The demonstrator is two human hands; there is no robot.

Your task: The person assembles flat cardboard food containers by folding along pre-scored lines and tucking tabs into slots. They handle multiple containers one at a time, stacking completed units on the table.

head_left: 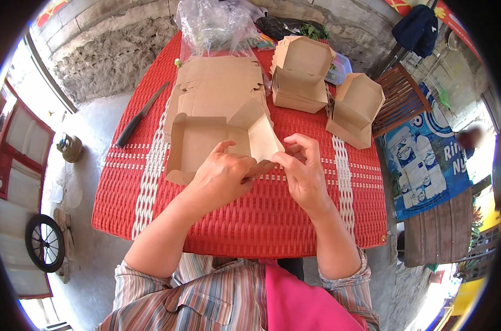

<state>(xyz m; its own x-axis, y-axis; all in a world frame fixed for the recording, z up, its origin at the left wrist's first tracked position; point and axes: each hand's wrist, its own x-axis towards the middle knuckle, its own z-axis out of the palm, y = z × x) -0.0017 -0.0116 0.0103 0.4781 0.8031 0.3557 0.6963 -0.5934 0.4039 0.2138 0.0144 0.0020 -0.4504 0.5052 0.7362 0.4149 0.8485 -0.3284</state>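
Between my hands is a partly folded brown cardboard food box (198,144), its right-hand walls raised and its left part spread out. My left hand (224,172) grips the box's near right edge, thumb side toward the fold. The fingers of my right hand (301,171) pinch the raised corner at the right. Behind the box lies a stack of flat, unfolded box blanks (220,77), partly covered by it. Beyond my right hand stand a stack of folded open boxes (300,83) and a single folded open box (356,107).
A knife with a black handle (132,127) lies at the left of the red woven table (228,231). Clear plastic bags (214,27), a plastic tub (340,69) and leafy greens (314,31) sit at the far side. A wooden chair (402,99) stands right.
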